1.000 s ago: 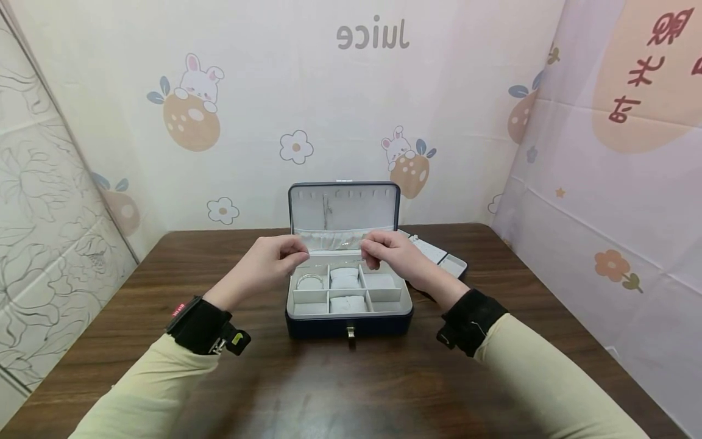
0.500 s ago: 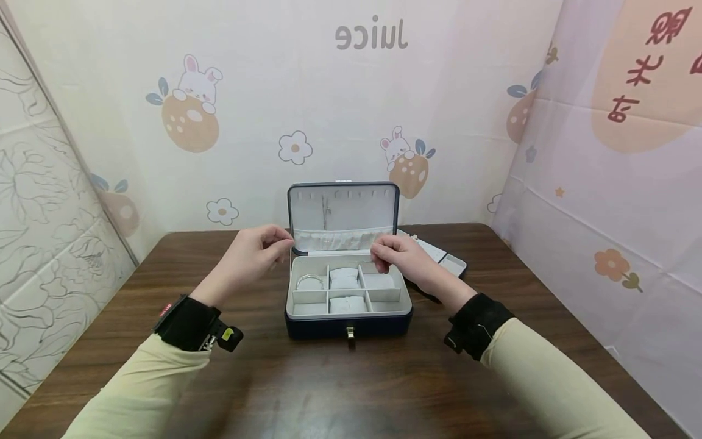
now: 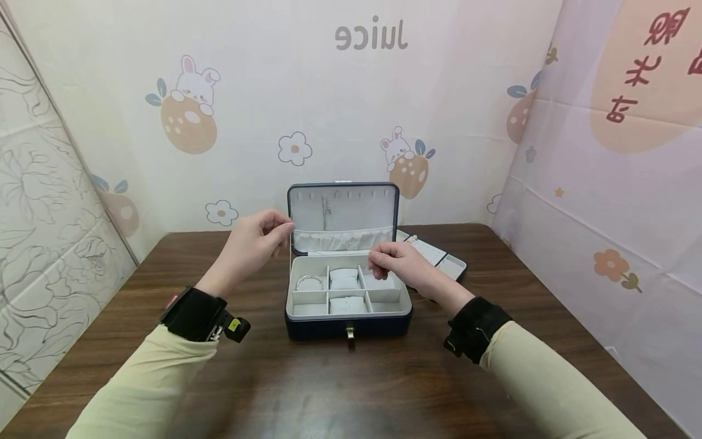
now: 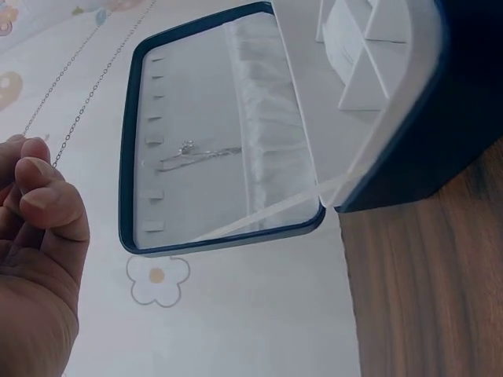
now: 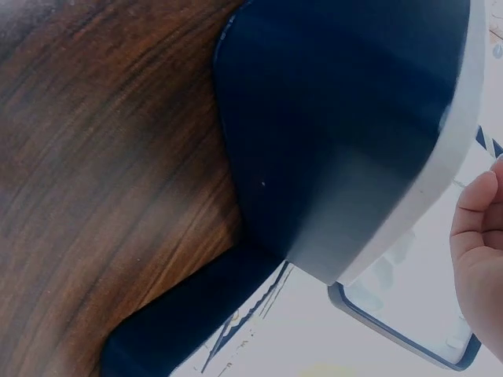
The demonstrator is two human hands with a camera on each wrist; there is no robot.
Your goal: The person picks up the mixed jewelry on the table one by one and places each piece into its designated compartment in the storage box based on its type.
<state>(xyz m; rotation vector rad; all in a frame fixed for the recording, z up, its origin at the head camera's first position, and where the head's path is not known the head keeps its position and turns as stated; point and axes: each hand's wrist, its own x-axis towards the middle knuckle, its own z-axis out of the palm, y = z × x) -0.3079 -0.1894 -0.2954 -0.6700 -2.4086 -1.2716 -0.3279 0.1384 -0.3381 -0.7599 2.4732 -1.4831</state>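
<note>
My left hand (image 3: pixel 255 241) pinches a thin silver chain necklace (image 4: pixel 89 96); two strands run off from its fingertips in the left wrist view. This hand is at the left edge of the raised lid (image 3: pixel 356 210) of a dark blue jewelry box (image 3: pixel 348 328). Over the box's right compartments, my right hand (image 3: pixel 403 262) has thumb and fingers pinched together at the chain's other side, though the chain there is too fine to see. Another necklace (image 3: pixel 325 213) hangs from a lid hook. A bracelet (image 3: pixel 310 276) lies in the back left compartment.
White cushions (image 3: pixel 344 279) fill the middle compartments. Behind the box at right, a white jewelry tray (image 3: pixel 430 251) lies on the wooden table (image 3: pixel 351 390). A patterned cloth (image 3: pixel 247 91) hangs behind the table. The box's clasp (image 3: pixel 350 333) faces me.
My left hand has moved left and up, to the lid's left edge. The right hand has shifted slightly right and lower. The box has stayed put.
</note>
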